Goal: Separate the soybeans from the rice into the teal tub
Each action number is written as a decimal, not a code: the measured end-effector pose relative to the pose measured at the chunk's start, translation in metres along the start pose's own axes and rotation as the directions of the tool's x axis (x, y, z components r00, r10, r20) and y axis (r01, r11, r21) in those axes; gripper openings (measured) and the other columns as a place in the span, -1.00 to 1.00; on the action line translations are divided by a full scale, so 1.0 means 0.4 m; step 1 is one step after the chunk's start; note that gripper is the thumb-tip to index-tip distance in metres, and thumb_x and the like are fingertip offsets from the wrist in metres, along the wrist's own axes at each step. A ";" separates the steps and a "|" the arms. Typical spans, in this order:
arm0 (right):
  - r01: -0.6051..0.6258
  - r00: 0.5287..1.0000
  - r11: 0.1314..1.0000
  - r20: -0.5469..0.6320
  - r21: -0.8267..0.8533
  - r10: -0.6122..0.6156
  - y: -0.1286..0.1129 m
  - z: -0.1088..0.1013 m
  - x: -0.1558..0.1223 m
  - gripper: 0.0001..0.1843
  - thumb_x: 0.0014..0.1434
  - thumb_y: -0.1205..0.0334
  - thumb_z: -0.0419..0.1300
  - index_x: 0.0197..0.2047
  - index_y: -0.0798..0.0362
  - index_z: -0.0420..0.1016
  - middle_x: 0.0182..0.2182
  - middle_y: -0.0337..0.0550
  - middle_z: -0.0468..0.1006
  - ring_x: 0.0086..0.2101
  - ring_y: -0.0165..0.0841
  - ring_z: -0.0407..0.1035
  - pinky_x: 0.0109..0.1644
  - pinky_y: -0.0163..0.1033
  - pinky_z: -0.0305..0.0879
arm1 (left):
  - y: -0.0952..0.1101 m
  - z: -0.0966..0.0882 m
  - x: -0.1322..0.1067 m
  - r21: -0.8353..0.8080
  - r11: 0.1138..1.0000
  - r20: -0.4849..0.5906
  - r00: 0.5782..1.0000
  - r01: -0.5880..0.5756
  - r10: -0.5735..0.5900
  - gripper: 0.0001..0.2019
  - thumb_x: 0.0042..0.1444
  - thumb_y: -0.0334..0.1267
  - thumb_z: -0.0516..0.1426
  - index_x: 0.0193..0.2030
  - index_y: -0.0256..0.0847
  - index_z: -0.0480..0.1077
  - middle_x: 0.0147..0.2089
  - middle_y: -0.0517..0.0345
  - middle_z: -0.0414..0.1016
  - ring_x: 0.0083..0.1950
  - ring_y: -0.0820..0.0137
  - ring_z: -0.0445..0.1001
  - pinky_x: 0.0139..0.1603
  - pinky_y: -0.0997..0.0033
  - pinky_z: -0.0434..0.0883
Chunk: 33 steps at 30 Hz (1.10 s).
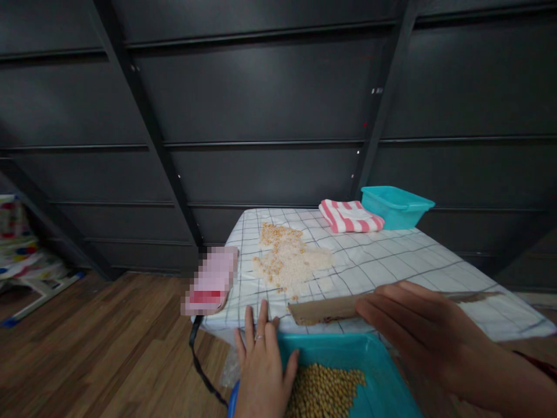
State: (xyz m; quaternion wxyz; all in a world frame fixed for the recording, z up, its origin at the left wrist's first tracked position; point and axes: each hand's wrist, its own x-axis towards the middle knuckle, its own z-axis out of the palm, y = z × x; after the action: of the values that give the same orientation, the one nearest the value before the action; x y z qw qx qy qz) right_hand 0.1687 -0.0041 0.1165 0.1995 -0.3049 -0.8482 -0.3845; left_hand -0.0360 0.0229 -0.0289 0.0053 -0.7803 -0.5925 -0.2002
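Cardboard (324,309), brown and narrow, with a ragged edge

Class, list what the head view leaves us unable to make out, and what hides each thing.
In the head view:
- Cardboard: partly behind the right hand, whose own fingers hide its grip.
- Near tray and beans: cut off by the bottom edge; the left hand covers some too.
- Far basin: its near wall hides its floor.
- Pink item: pixelated, details unreadable.
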 end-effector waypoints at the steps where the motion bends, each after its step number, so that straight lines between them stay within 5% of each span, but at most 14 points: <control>1: -0.005 1.000 1.000 0.000 0.004 0.005 -0.001 -0.001 0.002 -0.55 0.16 0.52 -0.24 -0.43 0.06 0.42 -0.58 -0.18 0.44 -0.54 -0.40 0.24 -0.43 -0.27 0.27 | 0.001 -0.001 0.000 -0.002 1.000 0.000 1.000 0.002 -0.002 -0.65 0.00 -0.24 -0.03 -0.07 -0.34 0.30 0.26 -0.22 0.04 0.26 -0.15 -0.12 0.06 -0.36 0.10; 11: -0.058 0.997 0.997 -0.048 0.041 0.059 -0.009 -0.001 0.006 -0.58 0.11 0.50 -0.21 -0.39 -0.06 0.41 -0.55 -0.21 0.45 -0.52 -0.36 0.25 -0.42 -0.24 0.30 | 0.001 0.000 -0.002 -0.021 1.000 0.008 1.000 0.012 -0.011 -0.67 0.01 -0.24 -0.04 -0.10 -0.33 0.30 0.27 -0.22 0.02 0.27 -0.14 -0.15 0.08 -0.36 0.07; 17: 0.035 0.999 0.996 0.019 0.087 -0.037 0.004 0.007 0.021 -0.69 0.13 0.51 -0.16 -0.42 0.11 0.35 -0.60 -0.20 0.36 -0.58 -0.42 0.14 -0.54 -0.26 0.12 | -0.004 -0.001 -0.004 -0.014 1.000 0.005 1.000 -0.022 0.022 -0.65 0.04 -0.21 -0.06 -0.05 -0.33 0.27 0.27 -0.22 0.01 0.27 -0.14 -0.15 0.08 -0.35 0.08; 23: -0.001 0.995 0.983 0.101 0.184 -0.018 0.006 0.027 0.026 -0.75 0.16 0.43 -0.16 -0.44 0.08 0.27 -0.62 -0.25 0.25 -0.59 -0.42 0.06 -0.55 -0.25 -0.01 | -0.002 -0.001 -0.005 -0.029 1.000 0.006 1.000 -0.008 0.009 -0.67 0.02 -0.22 -0.03 -0.09 -0.32 0.30 0.27 -0.22 0.02 0.27 -0.15 -0.14 0.08 -0.35 0.07; 33: 0.033 0.999 0.997 0.016 0.066 -0.035 0.012 -0.002 0.022 -0.56 0.15 0.55 -0.26 -0.46 0.06 0.37 -0.59 -0.21 0.38 -0.57 -0.41 0.16 -0.49 -0.25 0.11 | -0.007 0.007 -0.007 -0.030 0.999 -0.015 1.000 -0.023 0.023 -0.64 0.05 -0.23 -0.05 -0.02 -0.32 0.27 0.28 -0.20 0.00 0.27 -0.13 -0.17 0.08 -0.36 0.07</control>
State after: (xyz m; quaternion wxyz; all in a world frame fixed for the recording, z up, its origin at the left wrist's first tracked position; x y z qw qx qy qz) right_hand 0.1655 0.0010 0.1245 0.1954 -0.2871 -0.8670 -0.3573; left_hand -0.0382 0.0220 -0.0329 0.0002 -0.7856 -0.5803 -0.2148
